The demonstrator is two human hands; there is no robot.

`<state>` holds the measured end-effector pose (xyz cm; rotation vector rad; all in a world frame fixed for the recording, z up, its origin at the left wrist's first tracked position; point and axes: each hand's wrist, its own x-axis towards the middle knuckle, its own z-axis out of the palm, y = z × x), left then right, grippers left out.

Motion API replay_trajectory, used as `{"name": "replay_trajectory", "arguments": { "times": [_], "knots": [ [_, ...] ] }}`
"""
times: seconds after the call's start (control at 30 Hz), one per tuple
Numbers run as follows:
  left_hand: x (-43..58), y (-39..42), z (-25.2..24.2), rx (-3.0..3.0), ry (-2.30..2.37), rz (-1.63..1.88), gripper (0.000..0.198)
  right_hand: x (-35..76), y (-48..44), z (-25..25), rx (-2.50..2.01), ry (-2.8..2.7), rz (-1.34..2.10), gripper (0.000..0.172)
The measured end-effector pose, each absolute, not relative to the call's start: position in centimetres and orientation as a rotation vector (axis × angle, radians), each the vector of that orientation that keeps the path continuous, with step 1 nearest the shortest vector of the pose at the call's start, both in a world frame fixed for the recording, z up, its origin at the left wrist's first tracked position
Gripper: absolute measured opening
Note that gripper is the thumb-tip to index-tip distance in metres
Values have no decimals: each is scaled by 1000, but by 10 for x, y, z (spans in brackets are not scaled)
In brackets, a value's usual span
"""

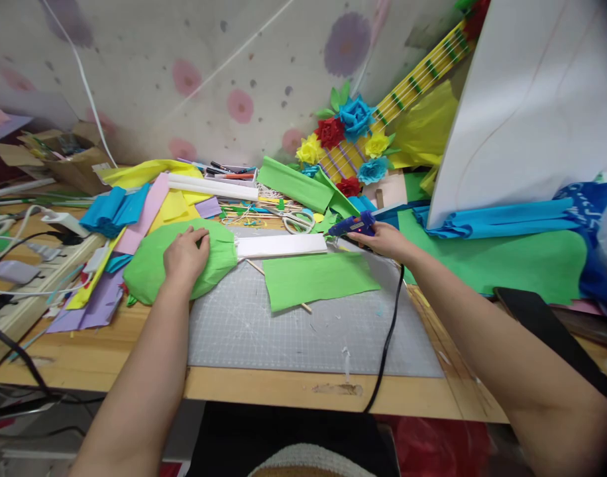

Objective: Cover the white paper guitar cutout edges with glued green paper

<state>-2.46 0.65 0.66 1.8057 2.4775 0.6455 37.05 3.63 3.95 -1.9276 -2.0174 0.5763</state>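
Observation:
My left hand (187,253) rests on a rounded body covered in green crepe paper (219,248), its fingers slightly bent and pressing on top rather than wrapped round it. A flat white strip (282,246) sticks out to the right from that green body. My right hand (383,240) grips a blue hot glue gun (352,225), whose nozzle points left close to the strip's right end. I cannot tell whether the nozzle touches the strip. Just below the strip, a cut piece of green crepe paper (318,279) lies over a thin wooden stick (306,308).
A grey cutting mat (293,341) lies under the work. Scissors (298,222) sit behind the strip. The black cord (390,331) hangs over the table's front edge. A paper-flowered guitar (343,156) leans at the back; a white board (522,119) stands right. Power strips (45,285) lie left.

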Motion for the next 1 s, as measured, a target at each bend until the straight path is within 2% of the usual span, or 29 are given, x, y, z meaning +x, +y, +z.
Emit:
{"name": "replay_trajectory", "arguments": {
  "times": [0.23, 0.47, 0.63, 0.73, 0.83, 0.93, 1.0],
  "knots": [
    [-24, 6, 7, 1799, 2472, 653, 35, 385, 29, 23, -1919, -1756, 526, 48],
    [-25, 4, 9, 1807, 2446, 658, 34, 414, 11, -15, -1843, -1839, 533, 45],
    [-27, 4, 8, 1781, 2453, 646, 36, 424, 12, -23, -1891, -1855, 315, 46],
    [-27, 4, 7, 1784, 2449, 658, 36, 424, 0, -21, -1887, -1822, -11, 49],
    [-27, 5, 6, 1797, 2434, 677, 35, 409, -25, -17, -1875, -1848, -296, 43],
    [-27, 5, 5, 1806, 2434, 687, 35, 375, -42, -14, -1610, -2331, -145, 34],
    [-27, 4, 5, 1812, 2438, 691, 36, 351, -39, -11, -1513, -2464, -53, 25]
  ]
}}
